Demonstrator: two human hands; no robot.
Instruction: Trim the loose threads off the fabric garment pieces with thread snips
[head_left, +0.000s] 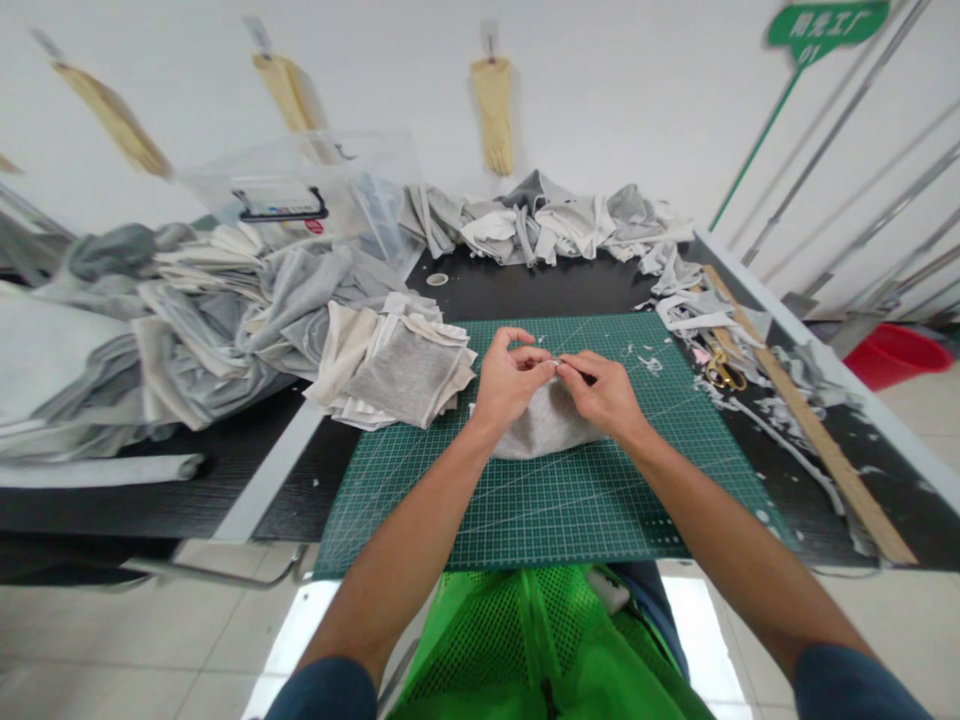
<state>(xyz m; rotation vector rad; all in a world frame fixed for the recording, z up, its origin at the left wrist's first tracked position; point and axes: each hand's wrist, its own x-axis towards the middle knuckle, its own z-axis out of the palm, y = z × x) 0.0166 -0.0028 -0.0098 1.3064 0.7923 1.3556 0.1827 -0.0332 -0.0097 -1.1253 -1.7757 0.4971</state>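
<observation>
A piece of grey fabric (545,425) rests on the green cutting mat (540,510), its upper edge lifted toward me. My left hand (514,378) pinches that raised edge between thumb and forefinger, the other fingers curled. Close beside it, my right hand (598,388) grips the same edge, and the fingertips of both hands nearly meet. A small pale bit shows between them, too small to make out. Left of my left hand lies a stack of cut grey and cream fabric squares (409,370), overlapping the mat's corner.
A big heap of grey fabric (247,310) and a clear plastic box (300,190) stand left. Fabric scraps (555,222) line the back edge. To the right lie gold-handled scissors (725,373) and a wooden strip (817,430). A tape roll (437,280) sits behind the mat.
</observation>
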